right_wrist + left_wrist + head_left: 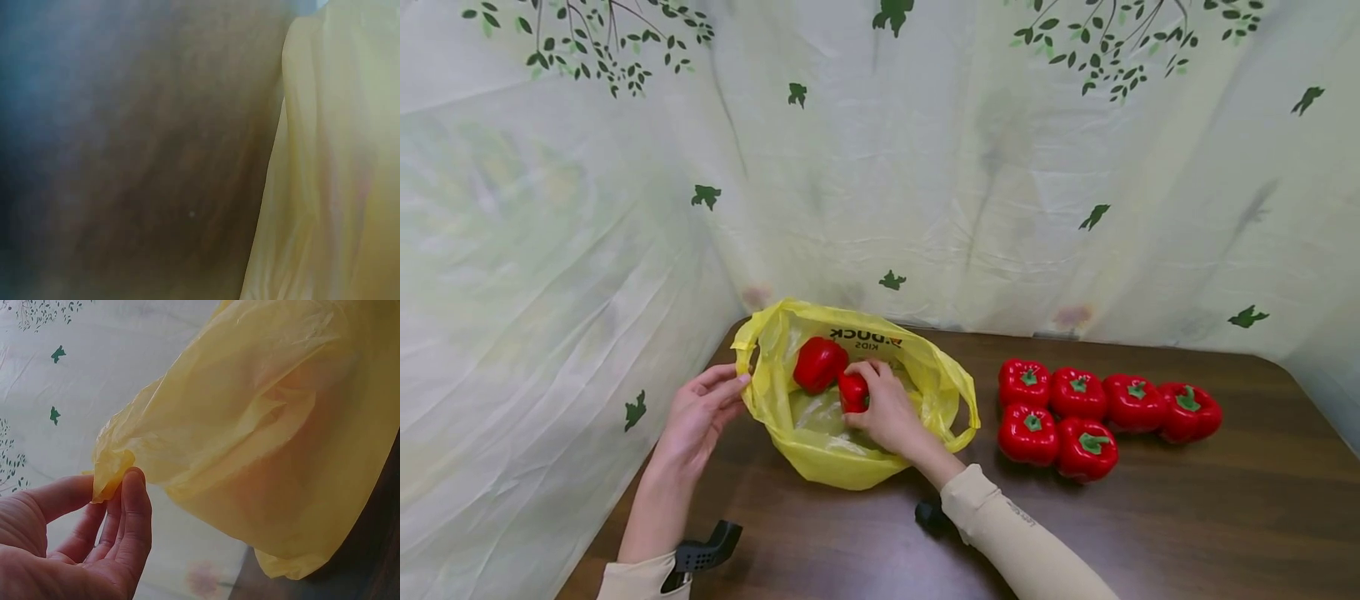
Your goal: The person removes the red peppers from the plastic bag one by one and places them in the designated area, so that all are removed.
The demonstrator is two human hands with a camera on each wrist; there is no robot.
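A yellow plastic bag (850, 471) with black lettering stands wide-mouthed on the table. My left hand (700, 417) pinches its left handle between thumb and finger; the left wrist view shows the bunched handle (112, 474) in that pinch. Inside the bag, my right hand (887, 408) holds a red bell pepper (853, 392), its fingers curled round it. Another red bell pepper (820, 364) lies in the bag just left of that one, very near or touching it. From the right wrist only the bag's outer side (331, 187) and a blurred brown surface show; the hand is hidden there.
Right of the bag, several red bell peppers (1078, 393) with green stems sit in two rows on the dark brown table (1157, 517). A pale curtain (925, 183) with leaf prints hangs behind and to the left. Black wrist devices (707, 548) are worn on the arms.
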